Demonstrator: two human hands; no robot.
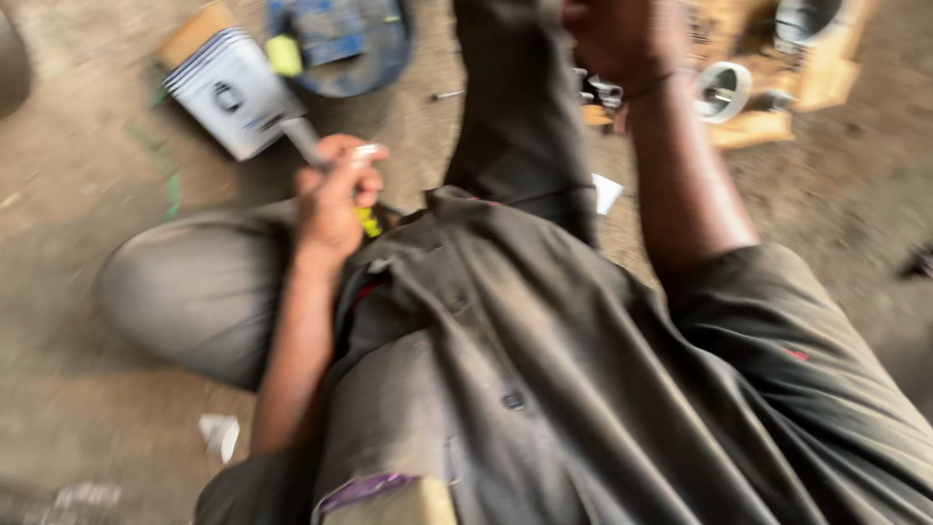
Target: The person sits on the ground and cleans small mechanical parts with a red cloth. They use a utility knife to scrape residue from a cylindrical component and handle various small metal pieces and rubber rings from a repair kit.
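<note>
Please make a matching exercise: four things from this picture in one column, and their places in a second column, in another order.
Things:
1. white box
2. metal ring part
3. left hand
4. right hand

Places:
A. top middle, raised
B. ground, upper left
C. cardboard, upper right
D. above the bent knee, closed on a tool

Pairs: 1-B, 2-C, 3-D, 4-A

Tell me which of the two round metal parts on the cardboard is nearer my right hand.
The shiny metal ring, just right of your right hand; the darker round part sits farther right, at the top edge.
</note>
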